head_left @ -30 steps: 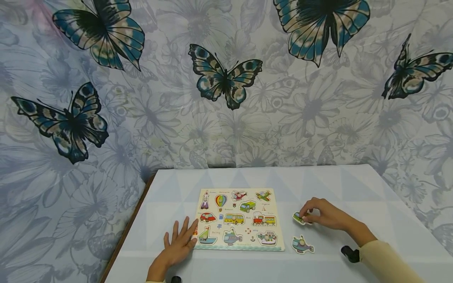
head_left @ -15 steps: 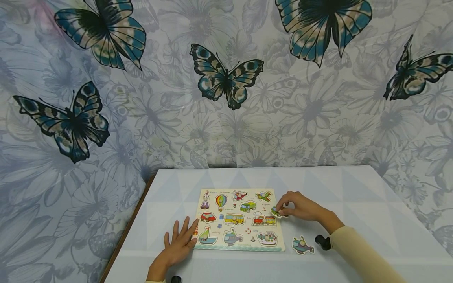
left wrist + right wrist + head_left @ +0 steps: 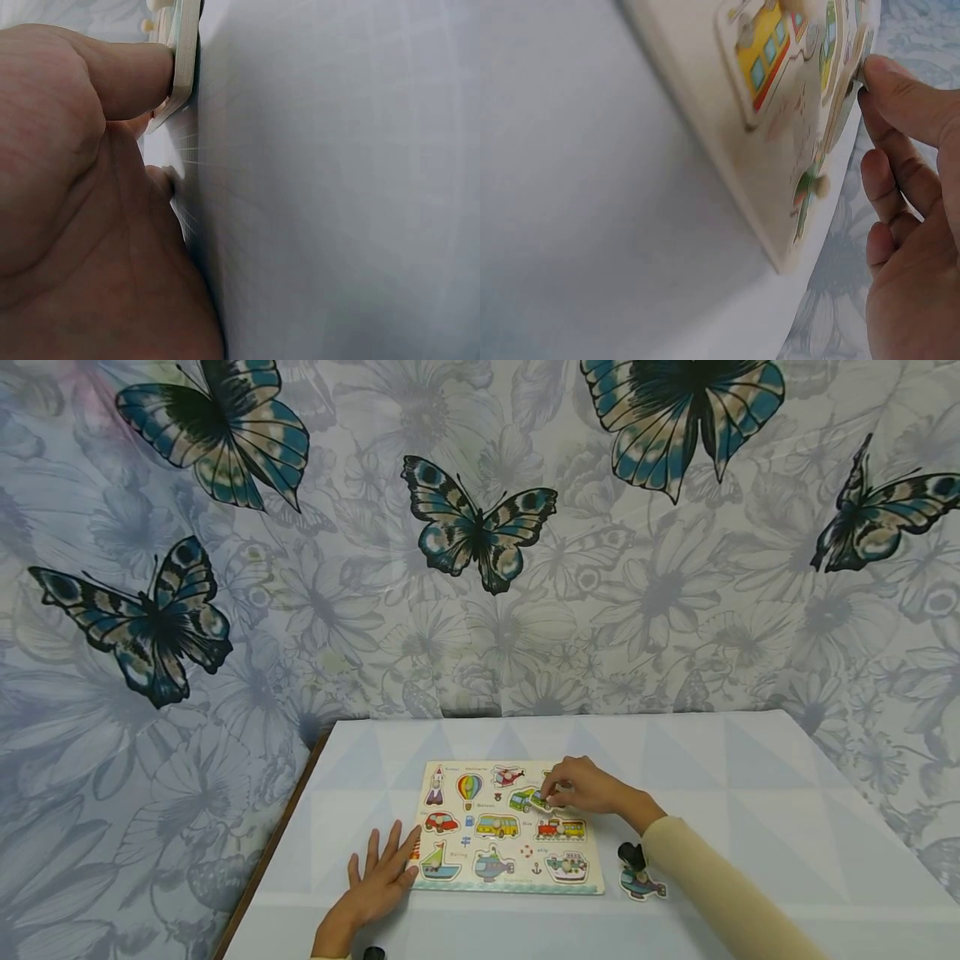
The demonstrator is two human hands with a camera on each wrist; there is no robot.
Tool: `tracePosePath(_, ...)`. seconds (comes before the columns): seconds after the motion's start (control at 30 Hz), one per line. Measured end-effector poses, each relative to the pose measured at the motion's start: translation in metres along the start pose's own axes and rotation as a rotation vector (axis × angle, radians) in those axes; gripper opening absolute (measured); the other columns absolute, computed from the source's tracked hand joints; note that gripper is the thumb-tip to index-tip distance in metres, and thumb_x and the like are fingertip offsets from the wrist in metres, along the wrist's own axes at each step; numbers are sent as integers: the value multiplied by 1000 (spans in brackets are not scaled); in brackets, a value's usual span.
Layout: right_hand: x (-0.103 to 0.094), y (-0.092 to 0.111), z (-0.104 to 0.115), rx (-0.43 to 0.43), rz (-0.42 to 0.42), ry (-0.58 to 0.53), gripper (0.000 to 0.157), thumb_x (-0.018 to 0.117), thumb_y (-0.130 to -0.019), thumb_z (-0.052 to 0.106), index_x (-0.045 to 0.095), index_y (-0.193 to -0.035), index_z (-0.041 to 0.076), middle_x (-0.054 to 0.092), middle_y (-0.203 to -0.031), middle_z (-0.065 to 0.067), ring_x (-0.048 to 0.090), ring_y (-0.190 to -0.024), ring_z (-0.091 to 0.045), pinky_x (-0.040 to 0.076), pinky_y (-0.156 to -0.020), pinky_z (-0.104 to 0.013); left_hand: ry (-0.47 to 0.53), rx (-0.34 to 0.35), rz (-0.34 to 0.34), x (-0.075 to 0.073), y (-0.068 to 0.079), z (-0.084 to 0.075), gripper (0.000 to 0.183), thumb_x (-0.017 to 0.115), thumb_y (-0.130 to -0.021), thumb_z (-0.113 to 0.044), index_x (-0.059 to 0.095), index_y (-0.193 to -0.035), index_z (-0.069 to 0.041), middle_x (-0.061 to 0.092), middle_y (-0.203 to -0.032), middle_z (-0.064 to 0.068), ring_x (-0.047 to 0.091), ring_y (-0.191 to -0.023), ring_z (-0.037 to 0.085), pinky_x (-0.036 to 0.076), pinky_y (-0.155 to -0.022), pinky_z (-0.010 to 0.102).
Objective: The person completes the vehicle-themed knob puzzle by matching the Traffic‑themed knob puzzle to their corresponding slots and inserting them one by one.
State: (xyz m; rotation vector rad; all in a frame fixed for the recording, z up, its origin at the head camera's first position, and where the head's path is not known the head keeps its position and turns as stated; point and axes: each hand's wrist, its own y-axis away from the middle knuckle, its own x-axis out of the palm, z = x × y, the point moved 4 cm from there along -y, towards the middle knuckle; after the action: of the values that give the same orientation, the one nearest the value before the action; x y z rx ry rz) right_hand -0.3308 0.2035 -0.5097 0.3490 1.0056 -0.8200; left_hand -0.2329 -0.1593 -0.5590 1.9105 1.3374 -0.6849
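A cream wooden puzzle board (image 3: 442, 887) with colourful vehicle pictures lies flat on the table. My right hand (image 3: 588, 785) pinches a green truck puzzle piece (image 3: 538, 802) between thumb and fingers. It overlaps the right part of the board's green truck picture (image 3: 519, 799). In the right wrist view, the thumb and fingertips of the right hand (image 3: 915, 172) meet beyond the train piece (image 3: 763, 56). My left hand (image 3: 371, 885) lies with spread fingers at the board's left edge. The left wrist view shows its thumb touching the board's side (image 3: 186, 60).
A loose submarine puzzle piece (image 3: 641, 887) lies right of the board, partly covered by the black wrist camera (image 3: 632, 857). The white patterned table (image 3: 750, 777) ends at a butterfly-print cloth backdrop (image 3: 480, 643).
My right hand has carried the green truck piece leftward from the table, across the board's right edge, to the truck picture. The left hand and the board have stayed in place.
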Motion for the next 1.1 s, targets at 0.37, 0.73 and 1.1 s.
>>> tracePosePath(0.37,16,-31,15,-1,0,96,11,74,-92,22,78,-101,25,73,-100,11,57,-94,-15,37,-91,-49,41,57,-18,3,2,2,63,45,-102,-50,32,-158,-24,8,-168,20,-17,-150,49,-22,-108,72)
tracePosePath(0.73,24,-36,25,5,19,157,9,73,-92,21,78,-99,25,74,-104,10,55,-93,-13,31,-79,-35,11,9,8,0,3,0,62,44,-104,-48,31,-158,-22,5,-169,17,-17,-151,48,-20,-109,72)
tracePosePath(1.1,27,-35,24,36,28,156,10,74,-92,22,78,-101,24,73,-99,11,55,-91,-12,34,-82,-37,12,10,-2,0,4,0,60,45,-104,-45,32,-158,-21,7,-168,19,-16,-151,49,-19,-108,73)
